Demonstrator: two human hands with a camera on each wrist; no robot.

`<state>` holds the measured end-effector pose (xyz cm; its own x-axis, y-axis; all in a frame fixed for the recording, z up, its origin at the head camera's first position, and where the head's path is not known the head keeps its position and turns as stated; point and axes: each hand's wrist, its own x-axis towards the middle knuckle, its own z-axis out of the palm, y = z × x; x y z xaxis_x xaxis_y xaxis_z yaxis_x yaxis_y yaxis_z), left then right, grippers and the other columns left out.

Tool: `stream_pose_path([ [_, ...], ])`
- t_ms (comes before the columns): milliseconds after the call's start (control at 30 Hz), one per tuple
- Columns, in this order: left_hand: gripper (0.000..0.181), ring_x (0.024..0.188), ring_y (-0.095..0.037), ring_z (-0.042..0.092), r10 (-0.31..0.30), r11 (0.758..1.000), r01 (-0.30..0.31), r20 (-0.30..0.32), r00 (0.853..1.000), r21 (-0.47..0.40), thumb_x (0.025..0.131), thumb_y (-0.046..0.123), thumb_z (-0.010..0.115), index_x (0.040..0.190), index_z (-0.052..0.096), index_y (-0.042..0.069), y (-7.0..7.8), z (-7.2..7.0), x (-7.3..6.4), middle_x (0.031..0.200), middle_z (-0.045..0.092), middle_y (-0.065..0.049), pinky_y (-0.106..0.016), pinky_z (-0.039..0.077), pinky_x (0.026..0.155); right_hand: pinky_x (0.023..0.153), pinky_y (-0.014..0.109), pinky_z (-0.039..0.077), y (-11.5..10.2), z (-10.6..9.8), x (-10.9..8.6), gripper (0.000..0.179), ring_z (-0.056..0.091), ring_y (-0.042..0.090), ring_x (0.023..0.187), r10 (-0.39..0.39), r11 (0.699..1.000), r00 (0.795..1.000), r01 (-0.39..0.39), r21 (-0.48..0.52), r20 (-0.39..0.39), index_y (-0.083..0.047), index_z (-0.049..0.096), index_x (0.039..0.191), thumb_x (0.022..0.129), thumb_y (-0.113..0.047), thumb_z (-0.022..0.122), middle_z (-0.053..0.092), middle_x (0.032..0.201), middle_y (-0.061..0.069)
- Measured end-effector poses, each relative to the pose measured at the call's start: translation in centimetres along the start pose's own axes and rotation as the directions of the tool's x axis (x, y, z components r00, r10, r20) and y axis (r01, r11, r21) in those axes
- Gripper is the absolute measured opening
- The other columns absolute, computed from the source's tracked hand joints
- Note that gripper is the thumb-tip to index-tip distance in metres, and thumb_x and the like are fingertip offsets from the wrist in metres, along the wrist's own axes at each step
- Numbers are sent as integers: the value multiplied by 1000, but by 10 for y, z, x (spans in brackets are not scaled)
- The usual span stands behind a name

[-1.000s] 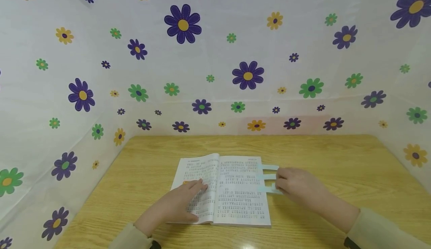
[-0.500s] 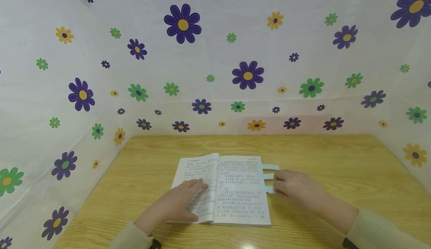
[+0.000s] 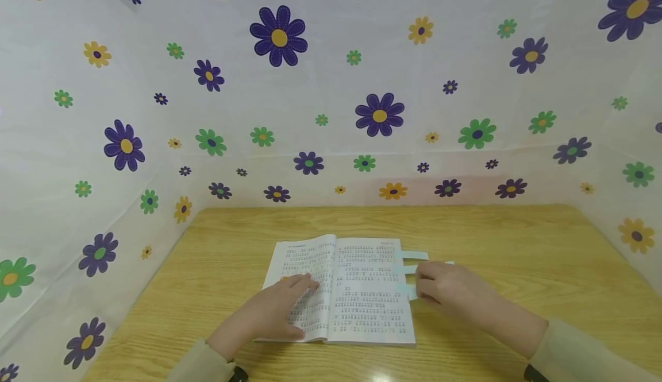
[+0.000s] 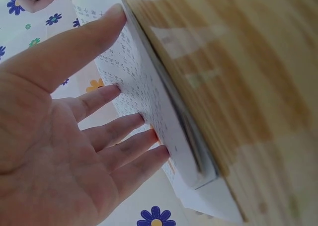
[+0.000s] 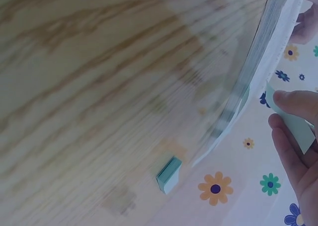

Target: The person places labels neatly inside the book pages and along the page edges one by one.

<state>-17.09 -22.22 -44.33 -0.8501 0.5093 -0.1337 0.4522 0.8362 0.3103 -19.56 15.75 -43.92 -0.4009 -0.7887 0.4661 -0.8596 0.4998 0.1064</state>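
An open book (image 3: pixel 369 313) lies on the table, its pages printed with small text. My left hand (image 3: pixel 279 310) rests on the left page with fingers extended and spread; its palm (image 4: pixel 54 151) shows in the left wrist view. Pale blue-green sticky tabs (image 3: pixel 414 255) stick out from the right page's edge, one above another. Just right of that edge, my right hand (image 3: pixel 455 290) is beside the lowest tab (image 3: pixel 405 289). In the right wrist view, the thumb and fingers pinch a pale green paper strip (image 5: pixel 295 129); whether its far end touches the page is unclear.
A small stack of blue-green sticky tabs (image 5: pixel 169 175) lies on the wooden table (image 3: pixel 233 227); in the head view mostly hidden behind the right hand. A flower-patterned white cloth (image 3: pixel 320 83) surrounds the table at the back and sides.
My right hand has shifted slightly left, closer to the book's right edge. A pale end of the sticky stack now shows behind it. My left hand stays in place.
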Motion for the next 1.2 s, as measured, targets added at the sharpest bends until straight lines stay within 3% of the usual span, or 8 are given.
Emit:
stream_pose_path([
  [500, 88, 148, -46, 49, -4, 1000, 4, 13, 1000, -12, 80, 26, 95, 153, 50, 10, 0, 1, -1, 163, 48, -21, -64, 49, 117, 64, 11, 52, -5, 3, 6, 26, 53, 4, 77, -19, 999, 1000, 19, 32, -11, -14, 72, 78, 75, -4, 95, 66, 91, -4],
  [867, 89, 148, -45, 49, 2, 1000, -2, 9, 1000, -12, 79, 26, 96, 153, 50, 10, -1, 1, -1, 162, 48, -21, -63, 49, 117, 66, 11, 52, -7, 3, 9, 19, 49, 3, 75, -11, 999, 997, 7, 43, 81, -15, 76, 81, 78, -7, 93, 65, 87, -5],
  [1200, 89, 148, -45, 49, 0, 1000, 0, 5, 1000, -11, 79, 26, 96, 153, 51, 9, 1, 0, -2, 162, 48, -21, -62, 48, 118, 64, 12, 51, -8, 4, 8, 20, 47, 2, 75, -10, 999, 993, 5, 37, 118, -16, 75, 77, 78, -9, 94, 63, 85, -7],
])
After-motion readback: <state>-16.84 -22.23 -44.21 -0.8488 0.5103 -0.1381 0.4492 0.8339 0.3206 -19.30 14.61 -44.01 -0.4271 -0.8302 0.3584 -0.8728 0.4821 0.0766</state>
